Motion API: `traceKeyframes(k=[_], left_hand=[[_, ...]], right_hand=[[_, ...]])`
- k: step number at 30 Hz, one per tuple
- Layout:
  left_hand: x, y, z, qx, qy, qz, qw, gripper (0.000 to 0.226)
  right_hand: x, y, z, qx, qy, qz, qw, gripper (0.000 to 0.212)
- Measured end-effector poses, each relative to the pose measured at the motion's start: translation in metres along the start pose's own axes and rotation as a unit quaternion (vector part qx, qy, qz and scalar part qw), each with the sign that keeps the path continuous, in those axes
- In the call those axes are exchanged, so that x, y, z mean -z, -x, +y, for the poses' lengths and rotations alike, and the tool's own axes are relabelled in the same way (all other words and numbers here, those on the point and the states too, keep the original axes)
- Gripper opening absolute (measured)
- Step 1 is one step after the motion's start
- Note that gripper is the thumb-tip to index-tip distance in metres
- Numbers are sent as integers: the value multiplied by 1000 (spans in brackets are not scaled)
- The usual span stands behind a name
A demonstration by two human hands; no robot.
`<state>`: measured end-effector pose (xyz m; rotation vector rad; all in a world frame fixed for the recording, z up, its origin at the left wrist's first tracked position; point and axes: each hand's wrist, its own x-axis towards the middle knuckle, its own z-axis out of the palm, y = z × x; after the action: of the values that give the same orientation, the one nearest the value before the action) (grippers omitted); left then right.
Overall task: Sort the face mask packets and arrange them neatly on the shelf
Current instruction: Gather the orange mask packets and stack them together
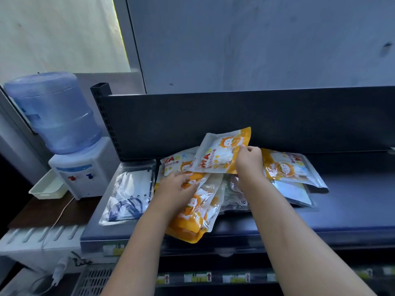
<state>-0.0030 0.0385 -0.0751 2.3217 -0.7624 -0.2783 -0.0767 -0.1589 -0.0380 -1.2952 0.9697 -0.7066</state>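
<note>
Several face mask packets lie in a loose pile on the dark shelf [342, 210]. My right hand [249, 161] holds an orange and white mask packet [220, 153] lifted and tilted above the pile. My left hand [175, 186] presses on a stack of orange mask packets [198, 212] that juts over the shelf's front edge. Another orange packet [286, 167] lies to the right on clear and white packets [295, 193]. At the left end of the shelf lies a clear packet of white and blue masks [130, 193], flat and apart from the pile.
A water dispenser [79, 167] with a blue bottle [53, 112] stands left of the shelf, beside a white tray [48, 186]. The shelf's dark back panel [235, 116] rises behind the packets. Price labels [198, 276] line a lower shelf edge.
</note>
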Motion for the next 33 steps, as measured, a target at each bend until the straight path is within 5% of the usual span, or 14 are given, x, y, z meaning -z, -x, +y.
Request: traceKeyframes(k=[5, 11, 14, 18, 21, 27, 33], left_hand=[[-3, -6, 7, -13, -33, -19, 999, 54], [-7, -17, 11, -21, 6, 28, 999, 39], [-7, -26, 5, 28, 11, 79, 996, 40], [-1, -39, 8, 103, -51, 4, 993, 41], [3, -48, 18, 121, -10, 25, 992, 41], [5, -70, 25, 196, 20, 7, 980, 91], [-5, -73, 14, 180, 167, 111, 963, 91]], right_hand=[[16, 1, 8, -81, -121, 0, 989, 25], [31, 11, 8, -62, -136, -13, 989, 16], [35, 10, 5, -71, -136, 0, 988, 21], [35, 9, 1, -56, -113, -1, 992, 22], [33, 13, -2, -62, -106, -7, 992, 21], [39, 14, 1, -61, -143, -6, 988, 26], [47, 12, 4, -50, -141, 0, 989, 20]])
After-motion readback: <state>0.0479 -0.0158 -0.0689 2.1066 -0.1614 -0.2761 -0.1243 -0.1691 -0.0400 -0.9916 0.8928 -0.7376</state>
